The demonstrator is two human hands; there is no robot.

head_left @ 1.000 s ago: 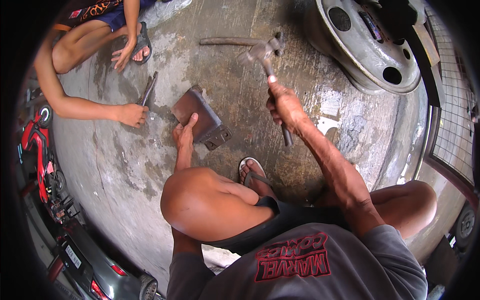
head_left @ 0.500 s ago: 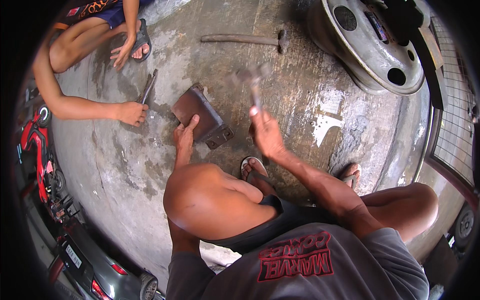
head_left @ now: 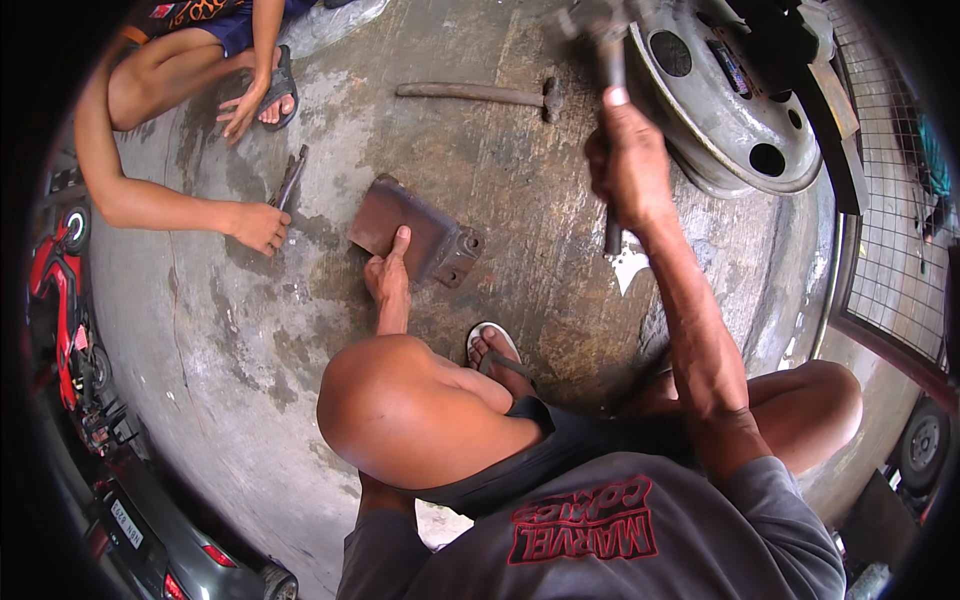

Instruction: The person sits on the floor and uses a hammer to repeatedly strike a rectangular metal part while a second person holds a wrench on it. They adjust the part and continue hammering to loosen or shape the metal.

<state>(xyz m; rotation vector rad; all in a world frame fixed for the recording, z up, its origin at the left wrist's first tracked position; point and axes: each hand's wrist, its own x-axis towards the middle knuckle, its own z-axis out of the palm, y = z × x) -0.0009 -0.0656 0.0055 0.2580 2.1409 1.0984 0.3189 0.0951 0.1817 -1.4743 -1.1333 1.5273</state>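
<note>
A brown, rusty metal bracket (head_left: 425, 232) with a flat plate and a holed flange lies tilted in front of me. My left hand (head_left: 388, 280) grips its near edge, thumb on top and fingers partly hidden beneath. Up and to the right, apart from the bracket, my right hand (head_left: 635, 170) is wrapped round the handle of a hammer (head_left: 613, 65). The hammer's head is blurred near the top edge. Another hammer (head_left: 470, 93) with a wooden handle lies on the floor beyond the bracket.
At left, a co-worker's hand (head_left: 258, 228) holds a dark metal tool (head_left: 291, 180); their other hand (head_left: 243, 110) hangs by a sandalled foot. A steel wheel rim (head_left: 725, 165) stands at far right beside a mesh panel (head_left: 890, 240). A red motorcycle (head_left: 62, 320) and dark car (head_left: 150, 540) are far left.
My right hand has swung the hammer up and to the right, away from the bracket. The bracket, still in my left hand, sits at a slightly different angle.
</note>
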